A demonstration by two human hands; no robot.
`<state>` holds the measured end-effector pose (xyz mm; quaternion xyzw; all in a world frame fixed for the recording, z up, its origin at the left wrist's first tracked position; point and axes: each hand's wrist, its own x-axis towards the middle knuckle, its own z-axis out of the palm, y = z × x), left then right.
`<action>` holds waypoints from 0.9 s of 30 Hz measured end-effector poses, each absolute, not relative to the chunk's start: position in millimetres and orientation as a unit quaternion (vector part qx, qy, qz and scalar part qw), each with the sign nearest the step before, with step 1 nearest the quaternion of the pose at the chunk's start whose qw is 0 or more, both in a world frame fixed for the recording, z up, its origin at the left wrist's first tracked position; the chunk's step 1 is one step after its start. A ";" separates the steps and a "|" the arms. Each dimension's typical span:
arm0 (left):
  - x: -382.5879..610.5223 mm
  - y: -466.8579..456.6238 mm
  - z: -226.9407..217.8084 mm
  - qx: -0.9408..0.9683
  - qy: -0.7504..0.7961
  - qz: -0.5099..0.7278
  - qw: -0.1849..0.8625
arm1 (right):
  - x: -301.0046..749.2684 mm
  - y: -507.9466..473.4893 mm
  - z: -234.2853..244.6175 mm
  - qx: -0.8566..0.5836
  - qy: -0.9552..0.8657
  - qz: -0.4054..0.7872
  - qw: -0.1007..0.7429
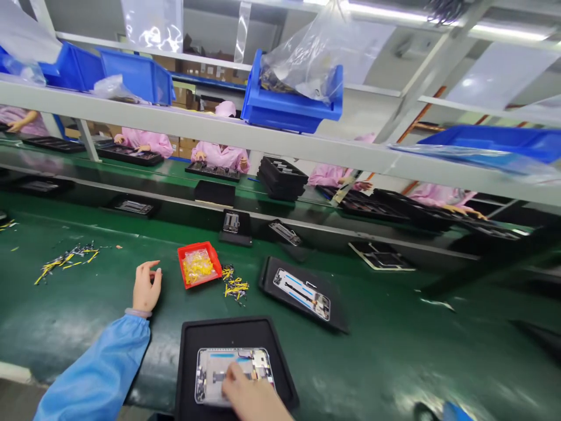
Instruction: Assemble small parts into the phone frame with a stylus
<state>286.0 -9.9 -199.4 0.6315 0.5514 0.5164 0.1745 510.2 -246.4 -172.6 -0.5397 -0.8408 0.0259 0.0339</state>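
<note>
My left hand rests on the green table left of a small red tray filled with yellow parts; its fingers are loosely curled and hold nothing. My right hand lies on a phone frame that sits in a black tray at the near edge, fingertips pressing on the frame's middle. A small heap of yellow and black parts lies just right of the red tray.
A second black tray with a phone frame lies to the right. Loose yellow parts are scattered at far left. More trays ride the belt behind. Blue bins sit on the shelf overhead. People in pink sleeves work opposite.
</note>
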 end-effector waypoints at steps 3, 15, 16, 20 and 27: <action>288.9 -10.9 -197.5 0.616 0.568 0.521 0.163 | 529.3 -207.4 -137.0 -0.659 -0.740 0.111 0.071; 295.2 -15.4 -197.1 0.615 0.570 0.523 0.153 | 554.7 -129.0 -166.4 -0.766 -0.601 0.168 0.158; 295.9 -16.3 -196.7 0.617 0.568 0.522 0.152 | 555.5 -129.5 -167.4 -0.763 -0.602 0.172 0.162; 296.8 -21.6 -193.2 0.624 0.561 0.523 0.149 | 564.5 -132.2 -166.3 -0.750 -0.606 0.190 0.184; 311.6 -45.7 -171.4 0.682 0.510 0.501 0.150 | 589.6 -134.2 -155.8 -0.637 -0.554 0.386 0.371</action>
